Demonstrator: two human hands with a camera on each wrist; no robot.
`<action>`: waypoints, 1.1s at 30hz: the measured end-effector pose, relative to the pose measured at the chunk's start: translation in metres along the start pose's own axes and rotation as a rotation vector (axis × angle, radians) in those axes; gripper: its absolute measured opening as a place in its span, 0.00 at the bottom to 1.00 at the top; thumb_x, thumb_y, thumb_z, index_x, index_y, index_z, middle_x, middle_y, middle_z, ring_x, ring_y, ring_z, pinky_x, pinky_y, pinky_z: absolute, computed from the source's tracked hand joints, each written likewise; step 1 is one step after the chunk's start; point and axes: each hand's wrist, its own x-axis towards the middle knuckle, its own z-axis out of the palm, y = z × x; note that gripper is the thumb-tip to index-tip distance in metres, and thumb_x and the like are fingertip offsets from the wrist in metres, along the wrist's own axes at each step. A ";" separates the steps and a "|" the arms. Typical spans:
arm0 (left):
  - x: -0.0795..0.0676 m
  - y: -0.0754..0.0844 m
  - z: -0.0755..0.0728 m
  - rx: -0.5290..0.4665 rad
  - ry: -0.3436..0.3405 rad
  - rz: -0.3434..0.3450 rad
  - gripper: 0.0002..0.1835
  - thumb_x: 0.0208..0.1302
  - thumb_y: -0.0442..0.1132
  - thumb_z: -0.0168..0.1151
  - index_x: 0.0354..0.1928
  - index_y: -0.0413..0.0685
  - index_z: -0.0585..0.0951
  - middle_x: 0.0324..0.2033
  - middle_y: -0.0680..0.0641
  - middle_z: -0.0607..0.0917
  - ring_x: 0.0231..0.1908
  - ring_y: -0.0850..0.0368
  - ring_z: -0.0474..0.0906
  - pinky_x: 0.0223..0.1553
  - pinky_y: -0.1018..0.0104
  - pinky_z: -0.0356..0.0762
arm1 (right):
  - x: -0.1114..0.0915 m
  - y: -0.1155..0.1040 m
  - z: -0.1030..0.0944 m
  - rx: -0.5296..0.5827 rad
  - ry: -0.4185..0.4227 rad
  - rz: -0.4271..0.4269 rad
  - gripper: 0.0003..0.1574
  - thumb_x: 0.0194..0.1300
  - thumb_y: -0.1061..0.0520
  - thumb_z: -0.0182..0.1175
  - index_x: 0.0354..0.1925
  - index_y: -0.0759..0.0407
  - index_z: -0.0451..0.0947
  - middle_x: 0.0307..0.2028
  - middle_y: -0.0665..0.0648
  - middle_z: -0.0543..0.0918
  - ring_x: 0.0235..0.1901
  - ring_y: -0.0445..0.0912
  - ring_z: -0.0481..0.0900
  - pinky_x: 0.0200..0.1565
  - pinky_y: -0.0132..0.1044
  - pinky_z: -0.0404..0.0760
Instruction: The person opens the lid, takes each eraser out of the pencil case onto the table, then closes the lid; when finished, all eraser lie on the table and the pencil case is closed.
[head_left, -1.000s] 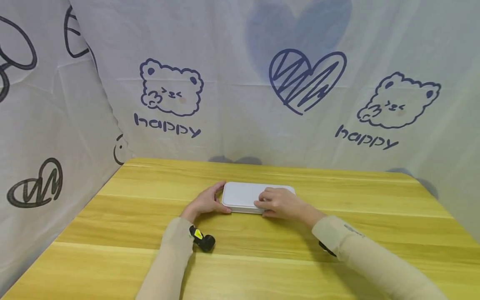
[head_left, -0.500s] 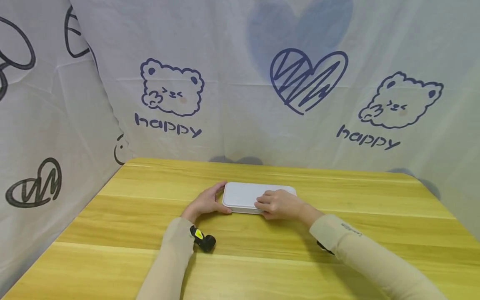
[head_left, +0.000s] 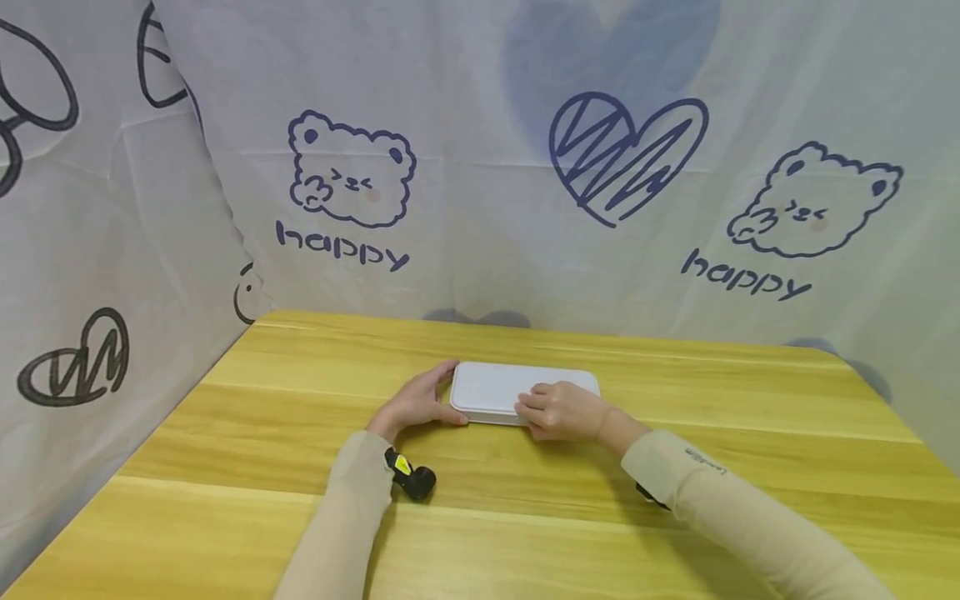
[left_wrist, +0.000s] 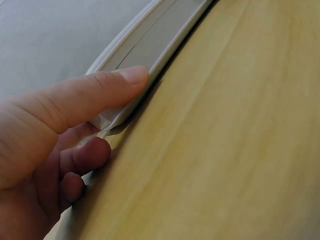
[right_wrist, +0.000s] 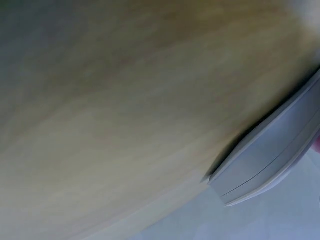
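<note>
A flat white rectangular case (head_left: 486, 388) with rounded corners lies on the wooden table. At its left end, my left hand (head_left: 417, 401) grips it, thumb along the front side and fingers round the end. The left wrist view shows the thumb (left_wrist: 132, 75) on the case's side (left_wrist: 162, 30), below a thin seam. My right hand (head_left: 566, 412) has curled fingers at the front edge, right of the middle; its thumb is hidden. In the right wrist view, the case's end (right_wrist: 265, 160) shows the same seam, with just a bit of fingertip (right_wrist: 317, 145) at the frame edge.
The yellow wood-grain table (head_left: 247, 467) reaches back to a hanging white cloth (head_left: 472, 217) printed with bears and hearts. Another cloth (head_left: 165, 250) hangs along the left. A small black camera (head_left: 420, 482) sits on the left wrist.
The right hand's fingers have shifted slightly along the case's front edge, and its thumb has gone out of sight. The left hand stays at its end. The head view has moved a little.
</note>
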 end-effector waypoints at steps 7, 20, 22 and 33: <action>0.001 0.001 -0.001 0.029 -0.008 0.007 0.52 0.41 0.36 0.73 0.66 0.35 0.52 0.63 0.37 0.57 0.63 0.47 0.50 0.60 0.54 0.49 | -0.001 0.002 -0.001 0.008 0.019 0.005 0.10 0.49 0.61 0.52 0.28 0.65 0.78 0.27 0.56 0.80 0.22 0.45 0.76 0.25 0.33 0.76; 0.001 -0.002 -0.002 0.037 0.001 -0.018 0.50 0.42 0.36 0.73 0.66 0.39 0.54 0.63 0.38 0.60 0.61 0.48 0.56 0.58 0.53 0.55 | -0.002 0.010 -0.010 0.095 0.095 0.040 0.16 0.67 0.58 0.45 0.34 0.62 0.79 0.31 0.58 0.83 0.29 0.48 0.81 0.31 0.38 0.79; 0.001 -0.002 -0.002 0.027 0.010 -0.025 0.50 0.41 0.36 0.73 0.66 0.40 0.55 0.63 0.39 0.60 0.59 0.48 0.58 0.57 0.54 0.56 | -0.001 0.011 -0.011 0.073 0.110 0.045 0.18 0.68 0.58 0.42 0.34 0.62 0.78 0.31 0.58 0.83 0.29 0.48 0.81 0.31 0.38 0.79; 0.002 -0.004 -0.001 -0.124 -0.020 0.004 0.42 0.48 0.34 0.68 0.66 0.43 0.59 0.61 0.38 0.64 0.22 0.55 0.72 0.28 0.63 0.73 | -0.002 0.022 -0.018 0.077 0.150 0.051 0.21 0.69 0.64 0.38 0.29 0.64 0.78 0.32 0.63 0.81 0.28 0.50 0.81 0.27 0.35 0.78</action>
